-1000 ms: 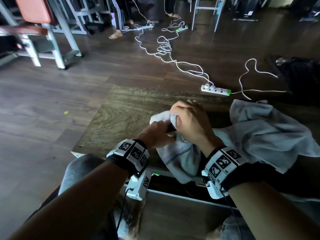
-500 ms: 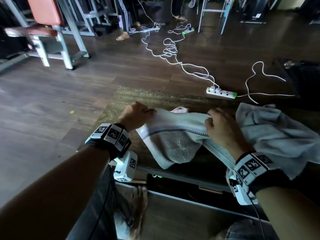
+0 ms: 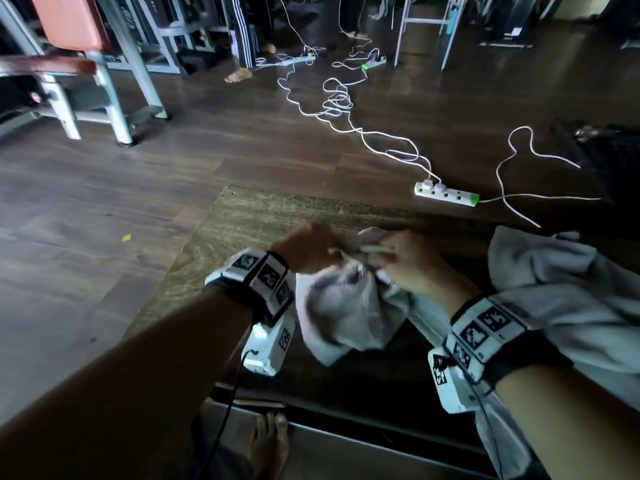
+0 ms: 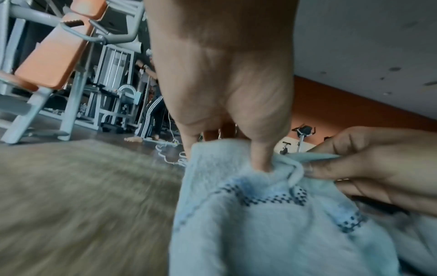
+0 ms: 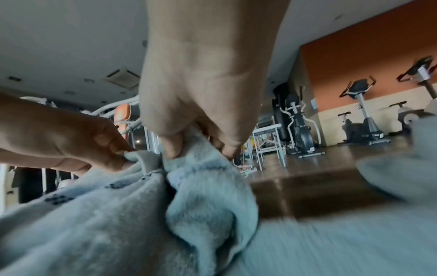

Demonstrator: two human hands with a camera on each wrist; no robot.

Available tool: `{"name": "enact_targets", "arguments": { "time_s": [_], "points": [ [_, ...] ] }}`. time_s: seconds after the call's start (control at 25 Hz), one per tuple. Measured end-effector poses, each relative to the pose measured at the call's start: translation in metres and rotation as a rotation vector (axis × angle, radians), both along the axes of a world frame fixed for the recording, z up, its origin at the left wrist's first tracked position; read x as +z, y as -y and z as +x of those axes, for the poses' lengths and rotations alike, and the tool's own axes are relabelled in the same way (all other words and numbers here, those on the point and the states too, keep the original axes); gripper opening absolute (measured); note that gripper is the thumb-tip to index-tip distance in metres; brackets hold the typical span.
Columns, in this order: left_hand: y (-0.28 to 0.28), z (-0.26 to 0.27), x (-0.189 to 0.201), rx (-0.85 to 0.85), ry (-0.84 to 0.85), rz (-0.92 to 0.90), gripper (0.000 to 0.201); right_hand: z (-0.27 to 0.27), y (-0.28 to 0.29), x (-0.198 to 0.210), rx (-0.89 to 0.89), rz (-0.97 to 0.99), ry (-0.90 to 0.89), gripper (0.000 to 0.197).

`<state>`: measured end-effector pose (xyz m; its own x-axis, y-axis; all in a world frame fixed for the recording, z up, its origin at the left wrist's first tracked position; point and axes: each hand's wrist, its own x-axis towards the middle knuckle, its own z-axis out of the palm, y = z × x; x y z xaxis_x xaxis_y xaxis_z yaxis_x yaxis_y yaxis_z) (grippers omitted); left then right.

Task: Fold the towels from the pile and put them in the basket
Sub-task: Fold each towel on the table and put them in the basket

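Observation:
A small pale grey towel (image 3: 341,308) with a dark checked stripe hangs over the near edge of the wooden table (image 3: 242,223). My left hand (image 3: 311,247) and right hand (image 3: 398,261) are close together above it, each pinching its top edge. In the left wrist view my thumb (image 4: 260,156) presses into the towel (image 4: 260,224) while the right hand (image 4: 369,168) pinches the hem beside it. The right wrist view shows my right hand (image 5: 196,147) gripping the towel (image 5: 132,214) next to the left hand (image 5: 99,145). A heap of grey towels (image 3: 554,299) lies at the right. No basket is in view.
A white power strip (image 3: 446,195) and loose white cables (image 3: 339,102) lie on the floor beyond the table. An orange-padded gym bench (image 3: 76,60) stands at the far left. A person's striped legs (image 3: 247,36) stand at the back. My bare foot (image 3: 270,441) shows under the table.
Half a second ago my hands held the towel spread wide along its striped edge. They have come together again, and the towel now hangs bunched between them.

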<state>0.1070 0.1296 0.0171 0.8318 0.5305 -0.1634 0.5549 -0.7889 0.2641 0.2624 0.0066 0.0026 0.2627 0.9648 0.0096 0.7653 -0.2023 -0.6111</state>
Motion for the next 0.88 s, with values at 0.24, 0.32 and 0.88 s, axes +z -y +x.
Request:
{"name": "enact_targets", "arguments": {
  "time_s": [0.24, 0.32, 0.88],
  "points": [
    [-0.08, 0.053, 0.079, 0.344, 0.506, 0.152, 0.04, 0.098, -0.058, 0.07, -0.363, 0.293, 0.12, 0.037],
    [-0.091, 0.05, 0.095, 0.414, 0.524, 0.195, 0.027, 0.12, -0.054, 0.083, -0.43, 0.326, 0.125, 0.029],
    [-0.097, 0.041, 0.105, 0.558, 0.887, -0.008, 0.015, 0.133, -0.022, 0.096, -0.501, 0.409, 0.108, 0.02]
  ]
}}
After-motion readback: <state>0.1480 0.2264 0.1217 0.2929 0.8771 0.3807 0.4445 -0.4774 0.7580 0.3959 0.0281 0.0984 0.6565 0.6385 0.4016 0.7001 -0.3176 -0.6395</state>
